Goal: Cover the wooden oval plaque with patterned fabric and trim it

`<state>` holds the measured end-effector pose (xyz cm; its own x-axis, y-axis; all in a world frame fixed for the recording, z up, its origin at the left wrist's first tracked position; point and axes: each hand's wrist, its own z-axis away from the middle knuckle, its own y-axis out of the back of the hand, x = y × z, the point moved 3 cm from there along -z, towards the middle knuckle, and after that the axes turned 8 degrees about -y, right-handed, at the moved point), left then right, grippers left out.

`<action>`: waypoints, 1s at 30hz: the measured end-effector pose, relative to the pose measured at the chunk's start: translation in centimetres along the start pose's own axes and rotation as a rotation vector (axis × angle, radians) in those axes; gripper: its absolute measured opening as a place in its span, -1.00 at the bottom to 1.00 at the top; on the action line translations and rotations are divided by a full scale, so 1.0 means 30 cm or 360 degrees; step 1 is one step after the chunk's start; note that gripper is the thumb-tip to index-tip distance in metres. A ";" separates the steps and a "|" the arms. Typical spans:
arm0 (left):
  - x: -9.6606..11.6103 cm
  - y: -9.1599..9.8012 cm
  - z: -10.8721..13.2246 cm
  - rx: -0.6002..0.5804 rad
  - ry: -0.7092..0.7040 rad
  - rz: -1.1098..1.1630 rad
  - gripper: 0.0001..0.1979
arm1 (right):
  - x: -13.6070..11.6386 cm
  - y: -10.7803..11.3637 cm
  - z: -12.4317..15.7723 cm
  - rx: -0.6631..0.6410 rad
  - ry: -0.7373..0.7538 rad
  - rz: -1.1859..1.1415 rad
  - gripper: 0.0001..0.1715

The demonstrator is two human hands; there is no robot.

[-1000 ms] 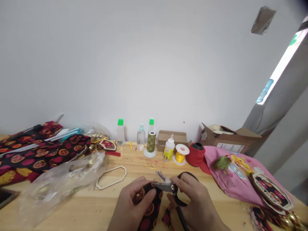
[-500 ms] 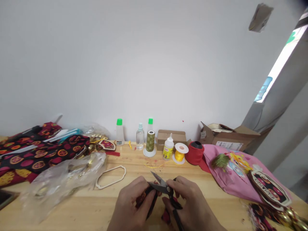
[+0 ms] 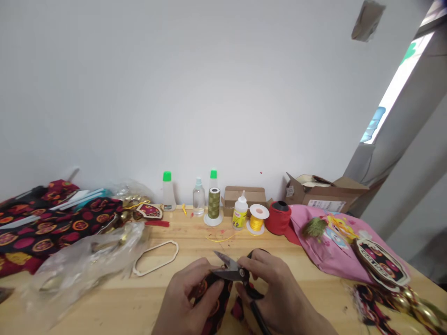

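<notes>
Black-handled scissors (image 3: 233, 273) are in my right hand (image 3: 275, 291), their blades spread apart and pointing left. My left hand (image 3: 195, 293) pinches dark patterned fabric (image 3: 220, 304) between thumb and fingers. The lower blade lies over the fabric's upper edge, close to my left fingertips. Below the scissors, between my hands, hangs a small dark red piece of fabric (image 3: 238, 309), partly hidden by my right hand.
A wooden frame (image 3: 155, 271) and plastic bag (image 3: 87, 265) lie left, beside patterned cloth (image 3: 80, 223). Behind stand a glue bottle (image 3: 240, 213), green thread spool (image 3: 214, 204), yellow spool (image 3: 257, 222) and red thread cone (image 3: 278, 219). A pink bag (image 3: 317, 256) lies right.
The whole view has shifted slightly, so the table items appear further left. More of the patterned fabric shows below the scissors. Both hands keep their holds.
</notes>
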<state>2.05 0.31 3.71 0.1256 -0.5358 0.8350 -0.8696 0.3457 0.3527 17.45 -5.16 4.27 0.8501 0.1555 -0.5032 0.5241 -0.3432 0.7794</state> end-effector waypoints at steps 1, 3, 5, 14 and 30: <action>0.000 0.001 -0.001 -0.0005 0.0009 0.0003 -0.82 | -0.001 -0.002 0.002 0.0015 0.0005 0.0010 -0.77; -0.002 0.002 -0.004 -0.0025 0.0042 -0.0004 -0.81 | -0.001 -0.007 0.003 0.0063 0.0015 0.0054 -0.74; -0.009 -0.001 -0.006 -0.0083 0.0083 -0.0020 -0.81 | 0.004 -0.012 0.001 0.0094 0.0038 0.0096 -0.72; -0.058 -0.021 0.006 -0.0006 0.0426 0.0511 -0.74 | 0.062 0.052 -0.017 0.0584 -0.0055 -0.0065 -0.80; 0.009 -0.076 0.002 -0.0340 0.0270 0.0174 -0.87 | -0.022 -0.031 -0.001 -0.0048 -0.0022 -0.0560 -0.67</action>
<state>4.02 -0.68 3.10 0.1303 -0.3564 0.9252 -0.7643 0.5583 0.3227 16.40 -4.90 3.89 0.6165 0.2468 -0.7477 0.7862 -0.2432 0.5680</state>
